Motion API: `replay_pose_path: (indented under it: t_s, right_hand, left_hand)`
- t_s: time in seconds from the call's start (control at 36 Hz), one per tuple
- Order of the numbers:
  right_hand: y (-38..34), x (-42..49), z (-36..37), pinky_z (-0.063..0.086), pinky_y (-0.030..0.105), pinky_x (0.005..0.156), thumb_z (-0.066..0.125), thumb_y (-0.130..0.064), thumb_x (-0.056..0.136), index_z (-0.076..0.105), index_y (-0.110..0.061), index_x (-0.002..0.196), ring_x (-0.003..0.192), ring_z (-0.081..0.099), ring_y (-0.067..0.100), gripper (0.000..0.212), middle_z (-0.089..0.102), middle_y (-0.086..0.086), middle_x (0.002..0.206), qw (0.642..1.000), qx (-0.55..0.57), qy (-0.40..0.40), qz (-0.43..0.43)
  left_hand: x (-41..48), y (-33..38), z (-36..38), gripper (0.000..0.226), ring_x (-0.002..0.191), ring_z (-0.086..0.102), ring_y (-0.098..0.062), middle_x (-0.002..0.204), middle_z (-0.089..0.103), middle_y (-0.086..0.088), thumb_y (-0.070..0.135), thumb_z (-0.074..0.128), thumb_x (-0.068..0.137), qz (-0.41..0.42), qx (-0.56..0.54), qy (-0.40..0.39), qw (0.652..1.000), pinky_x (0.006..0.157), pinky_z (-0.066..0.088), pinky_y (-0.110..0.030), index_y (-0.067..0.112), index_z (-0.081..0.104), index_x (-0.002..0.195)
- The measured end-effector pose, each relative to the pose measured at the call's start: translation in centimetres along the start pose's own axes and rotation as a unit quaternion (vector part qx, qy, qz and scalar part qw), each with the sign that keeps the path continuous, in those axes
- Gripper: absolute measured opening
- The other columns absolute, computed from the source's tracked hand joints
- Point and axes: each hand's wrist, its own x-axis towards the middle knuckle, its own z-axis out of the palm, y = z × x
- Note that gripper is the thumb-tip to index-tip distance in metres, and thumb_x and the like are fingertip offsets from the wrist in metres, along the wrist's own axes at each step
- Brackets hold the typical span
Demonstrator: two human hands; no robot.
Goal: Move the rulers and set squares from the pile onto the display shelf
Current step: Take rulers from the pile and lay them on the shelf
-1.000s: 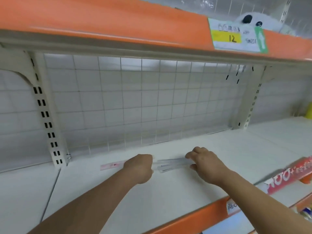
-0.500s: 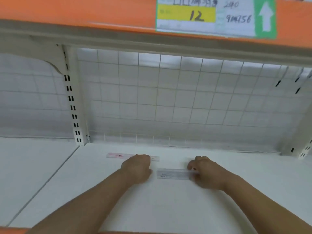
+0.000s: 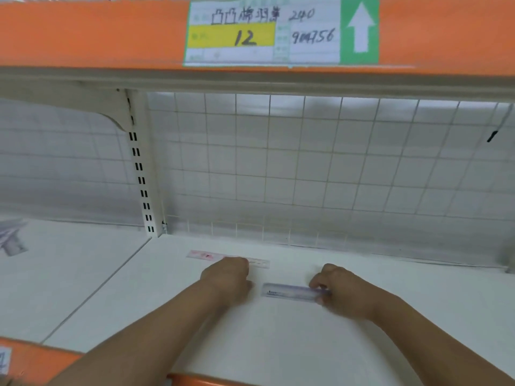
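Two clear rulers lie flat on the white display shelf (image 3: 278, 344). A pink-printed ruler (image 3: 206, 256) lies near the back, its middle hidden behind my left hand (image 3: 227, 277), whose fingers are curled at its front edge. A bluish ruler (image 3: 289, 291) lies closer to me and to the right. My right hand (image 3: 342, 291) pinches that ruler's right end against the shelf. The two rulers lie apart, roughly parallel to the back grid.
A white wire grid (image 3: 306, 168) backs the shelf, with a slotted upright post (image 3: 140, 176) at the left. An orange shelf edge with a handwritten price tag (image 3: 262, 32) hangs overhead. Greyish items (image 3: 12, 240) lie on the neighbouring shelf at far left.
The view has swung left and closer to the shelf. The two rulers, touching end to end a second ago, now lie apart, the bluish one nearer to me under my right hand.
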Motion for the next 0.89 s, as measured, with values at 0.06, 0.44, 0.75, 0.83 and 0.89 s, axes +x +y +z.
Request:
replay_pose_path:
  t_s: [0.06, 0.44, 0.75, 0.83, 0.89]
  right_hand:
    - [0.0, 0.0, 0.0, 0.029, 0.016, 0.075, 0.050, -0.022, 0.091, 0.061, -0.022, 0.111, 0.090, 0.043, 0.009, 0.023, 0.044, -0.004, 0.100, 1.000, 0.002, 0.002, -0.003]
    - [-0.5, -0.6, -0.2, 0.043, 0.022, 0.086, 0.049, -0.026, 0.090, 0.061, -0.028, 0.109, 0.094, 0.051, 0.012, 0.022, 0.045, -0.005, 0.101, 0.999, 0.028, -0.012, 0.010]
    - [-1.8, -0.7, -0.8, 0.036, 0.027, 0.102, 0.049, -0.035, 0.094, 0.045, -0.023, 0.134, 0.122, 0.039, 0.016, 0.042, 0.041, -0.002, 0.124, 0.999, 0.025, 0.024, 0.029]
    - [-2.8, -0.4, -0.9, 0.039, 0.027, 0.096, 0.048, -0.036, 0.094, 0.053, -0.023, 0.124, 0.117, 0.043, 0.015, 0.033, 0.044, -0.003, 0.117, 0.998, 0.023, 0.055, 0.023]
    - [-3.6, -0.2, -0.9, 0.040, 0.024, 0.085, 0.048, -0.036, 0.094, 0.058, -0.023, 0.112, 0.107, 0.049, 0.014, 0.025, 0.044, -0.006, 0.104, 0.996, 0.016, 0.081, 0.018]
  left_hand:
    - [0.0, 0.0, 0.0, 0.033, 0.118, 0.051, -0.020, 0.129, 0.053, 0.000, 0.035, 0.048, 0.095, -0.002, 0.000, 0.003, 1.000, 0.094, 0.042, -0.030, 0.020, 0.050, 0.124]
    - [-1.0, -0.1, -0.1, 0.035, 0.119, 0.051, -0.020, 0.130, 0.052, -0.001, 0.034, 0.045, 0.097, 0.006, 0.013, 0.010, 1.000, 0.094, 0.043, -0.032, 0.017, 0.047, 0.128]
    - [-1.8, -0.4, -0.2, 0.034, 0.119, 0.051, -0.020, 0.130, 0.053, -0.001, 0.034, 0.046, 0.097, -0.001, 0.012, 0.019, 1.000, 0.094, 0.043, -0.031, 0.018, 0.048, 0.127]
    - [-2.0, -0.6, -0.1, 0.033, 0.117, 0.052, -0.020, 0.128, 0.054, 0.000, 0.034, 0.045, 0.097, -0.007, 0.010, 0.021, 1.000, 0.093, 0.043, -0.031, 0.018, 0.050, 0.125]
    - [-2.2, -0.7, 0.0, 0.031, 0.114, 0.053, -0.020, 0.124, 0.056, 0.000, 0.034, 0.046, 0.096, -0.016, 0.006, 0.026, 1.000, 0.090, 0.044, -0.030, 0.017, 0.052, 0.121]
